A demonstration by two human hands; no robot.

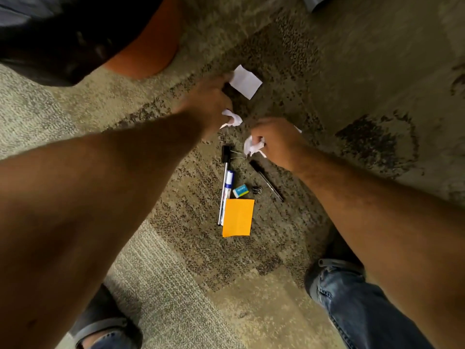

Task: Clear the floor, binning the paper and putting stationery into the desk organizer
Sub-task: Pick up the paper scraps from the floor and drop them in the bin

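Note:
My left hand [208, 102] reaches down over the carpet and grips a crumpled white paper [232, 119]; its fingertips touch the edge of a flat white paper [245, 81]. My right hand [276, 142] is closed on another crumpled white paper [253, 146]. Below the hands lie a large black binder clip [226, 153], a blue-and-white marker [227, 183] beside a thin pen [222, 200], an eraser [240, 190], a small black binder clip [257, 190], a black pen [266, 181] and an orange paper [237, 217].
An orange bin with a black liner [141, 46] stands at the upper left, close to my left hand. My sandalled feet [334, 270] and jeans frame the bottom of the patterned carpet [352, 71]. No desk organizer is in view.

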